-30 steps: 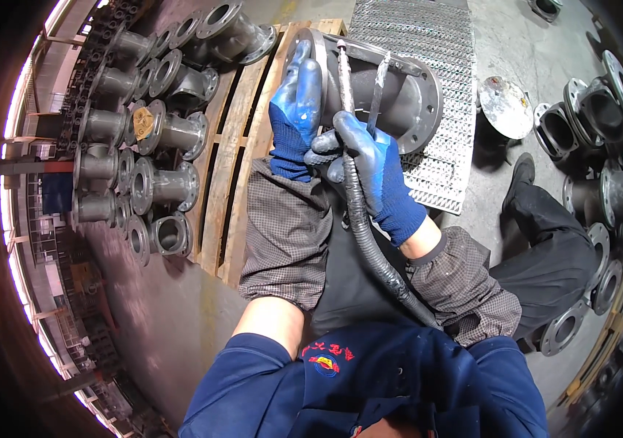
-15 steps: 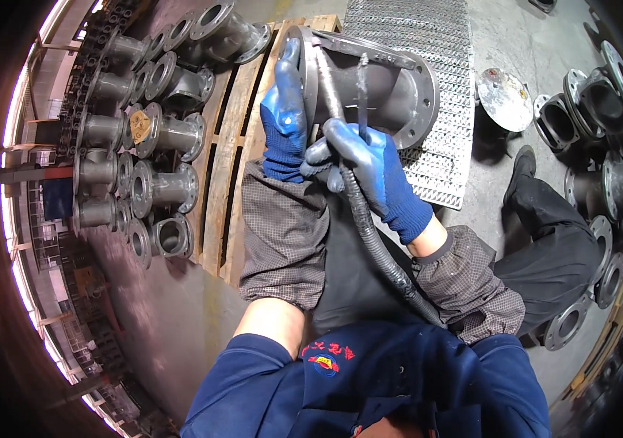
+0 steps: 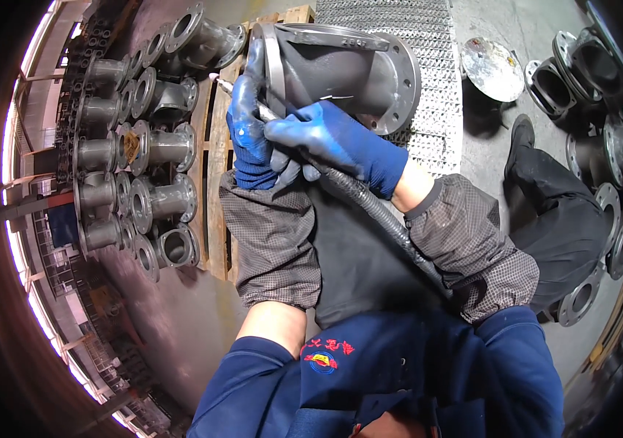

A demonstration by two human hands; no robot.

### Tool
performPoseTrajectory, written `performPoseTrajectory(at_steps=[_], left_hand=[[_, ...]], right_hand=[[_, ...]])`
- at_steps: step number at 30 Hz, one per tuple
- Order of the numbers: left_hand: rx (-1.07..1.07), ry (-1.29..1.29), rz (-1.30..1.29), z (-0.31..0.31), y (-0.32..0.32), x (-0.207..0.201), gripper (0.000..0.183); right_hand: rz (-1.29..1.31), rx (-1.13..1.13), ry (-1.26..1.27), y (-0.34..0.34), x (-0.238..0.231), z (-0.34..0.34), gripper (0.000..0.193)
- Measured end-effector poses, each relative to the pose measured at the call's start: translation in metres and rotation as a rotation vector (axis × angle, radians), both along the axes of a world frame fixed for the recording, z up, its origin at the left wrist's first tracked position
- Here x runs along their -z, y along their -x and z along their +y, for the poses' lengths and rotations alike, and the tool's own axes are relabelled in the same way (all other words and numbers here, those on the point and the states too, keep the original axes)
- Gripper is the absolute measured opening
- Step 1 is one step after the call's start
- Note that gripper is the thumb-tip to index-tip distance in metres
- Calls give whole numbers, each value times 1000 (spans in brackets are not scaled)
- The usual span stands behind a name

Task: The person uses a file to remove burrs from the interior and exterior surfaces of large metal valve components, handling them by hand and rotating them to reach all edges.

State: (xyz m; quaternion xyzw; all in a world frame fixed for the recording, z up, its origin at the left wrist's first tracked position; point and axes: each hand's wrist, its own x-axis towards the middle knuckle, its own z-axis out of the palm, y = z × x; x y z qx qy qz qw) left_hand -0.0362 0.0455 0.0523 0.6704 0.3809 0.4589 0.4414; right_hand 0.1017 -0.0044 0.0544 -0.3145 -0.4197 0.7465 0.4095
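Note:
A large grey flanged pipe fitting lies on a wooden pallet in front of me. My left hand, in a blue glove, grips the fitting's near flange at its left edge. My right hand, also blue-gloved, is closed around a slim tool on a black hose, its tip against the flange beside my left hand. The hose runs down across my lap to the lower right.
Several grey flanged pipe fittings stand in rows left of the pallet. A metal grating lies behind the big fitting. A round disc and more flanged parts sit at right, near my dark-trousered leg.
Both hands shifted left and slightly down along the flange's near edge; the right hand moved the tool from the fitting's middle toward the left hand.

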Motion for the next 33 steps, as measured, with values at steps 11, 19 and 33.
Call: performPoseTrajectory(at_steps=[11, 19, 33], left_hand=[[43, 273, -26, 37, -8, -8, 58], [-101, 248, -42, 3, 8, -9, 68], [-137, 23, 296, -16, 71, 16, 50]], right_hand=[[-800, 730, -378, -30, 15, -35, 24], [-256, 860, 504, -176, 90, -138, 40], [-543, 884, -26, -154, 138, -74, 28]])
